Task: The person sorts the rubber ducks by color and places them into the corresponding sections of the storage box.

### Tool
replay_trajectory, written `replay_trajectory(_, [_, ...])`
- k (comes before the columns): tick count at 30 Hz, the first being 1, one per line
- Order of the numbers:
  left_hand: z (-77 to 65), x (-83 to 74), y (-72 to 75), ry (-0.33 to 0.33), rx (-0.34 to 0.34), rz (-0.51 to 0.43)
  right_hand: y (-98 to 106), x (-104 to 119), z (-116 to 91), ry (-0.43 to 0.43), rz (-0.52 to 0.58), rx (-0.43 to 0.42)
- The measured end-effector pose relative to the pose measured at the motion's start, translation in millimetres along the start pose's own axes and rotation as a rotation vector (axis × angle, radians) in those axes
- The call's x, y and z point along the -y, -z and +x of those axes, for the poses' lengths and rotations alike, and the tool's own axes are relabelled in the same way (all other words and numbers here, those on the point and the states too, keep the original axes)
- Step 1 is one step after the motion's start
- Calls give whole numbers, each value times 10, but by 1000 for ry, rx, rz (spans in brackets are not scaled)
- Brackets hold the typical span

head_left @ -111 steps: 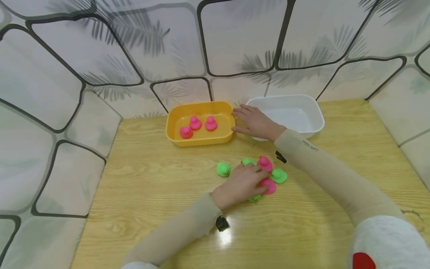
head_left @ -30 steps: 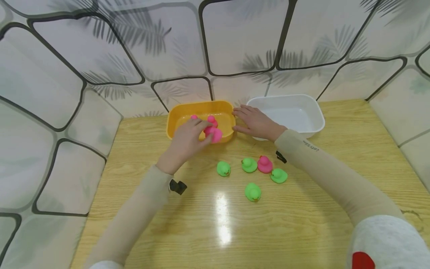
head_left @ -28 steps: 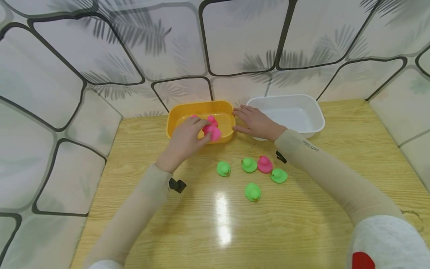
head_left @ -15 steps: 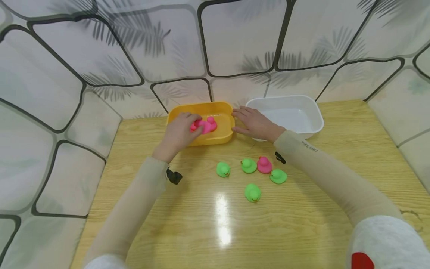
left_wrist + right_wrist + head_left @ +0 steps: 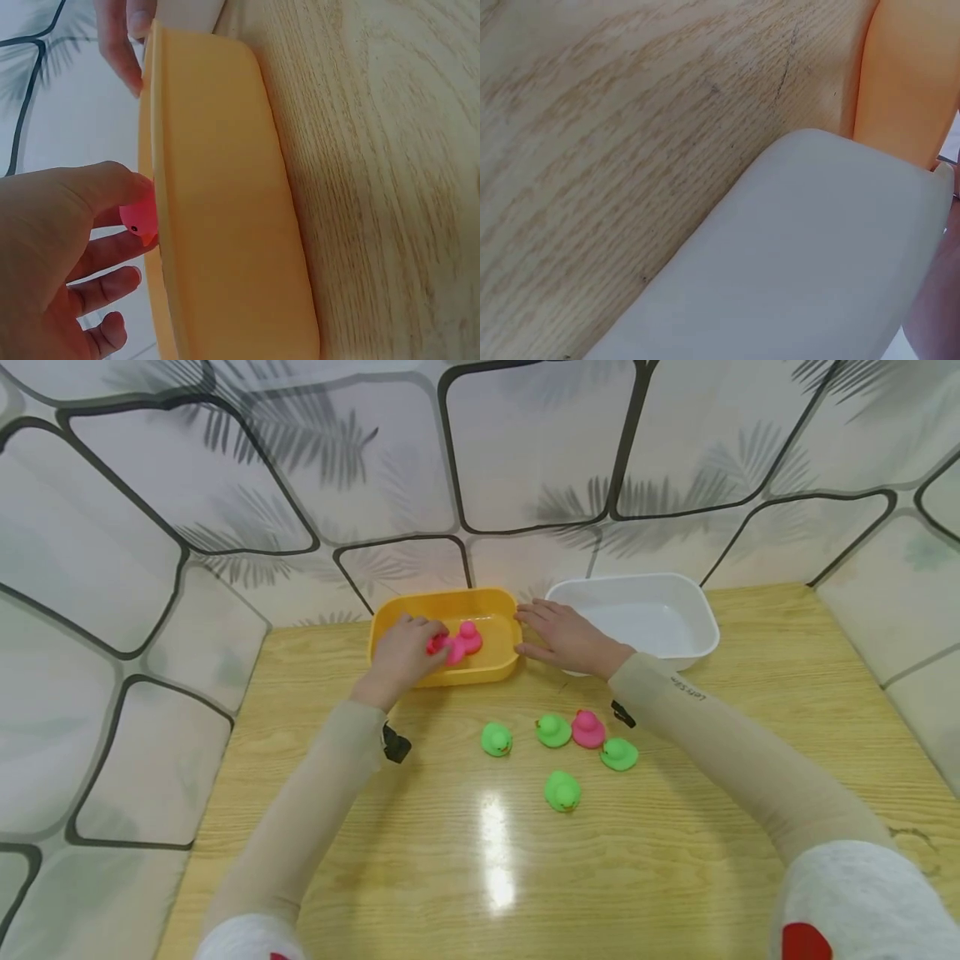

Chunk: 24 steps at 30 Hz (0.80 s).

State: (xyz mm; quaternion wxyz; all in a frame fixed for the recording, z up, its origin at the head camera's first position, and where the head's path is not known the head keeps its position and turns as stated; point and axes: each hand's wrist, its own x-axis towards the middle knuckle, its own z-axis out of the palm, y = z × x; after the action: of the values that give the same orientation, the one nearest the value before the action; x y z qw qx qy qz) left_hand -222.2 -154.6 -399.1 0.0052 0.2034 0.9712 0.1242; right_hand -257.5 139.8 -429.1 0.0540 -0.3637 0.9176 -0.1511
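With my left hand [image 5: 403,653] I pinch a pink rubber duck [image 5: 139,216] between thumb and fingers inside the yellow tub [image 5: 480,674]; another pink duck [image 5: 470,638] sits in that tub. My right hand [image 5: 573,642] has its fingers extended, tips at the yellow tub's right end. Right of the yellow tub stands a white tub [image 5: 660,618]. Four green ducks [image 5: 562,791] and a loose pink duck [image 5: 588,729] lie nearer me than the yellow tub.

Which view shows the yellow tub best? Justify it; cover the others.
Head: the yellow tub shows its inside and most of its rim, despite the left hand. Left wrist: mainly one outer side, up close. Right wrist: just some outer wall.
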Motion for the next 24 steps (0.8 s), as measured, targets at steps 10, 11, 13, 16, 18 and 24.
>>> replay_trajectory(10, [5,29,-21,41,46,34,-20,-27,28,4,-14,-5])
replay_trajectory(11, [3,37,-23,46,52,34,-19,-25,30,3,-12,-4])
replay_trajectory(13, [-8,54,-28,55,60,25,-17,-19,31,1,-10,-1])
replay_trajectory(16, [-40,87,-41,57,54,4,-19,-14,32,-4,-9,2])
replay_trajectory(18, [-68,99,-42,47,37,-10,-18,-13,27,-5,-10,5])
replay_trajectory(24, [-142,62,-18,-1,-23,-14,-24,-18,11,-3,-13,7])
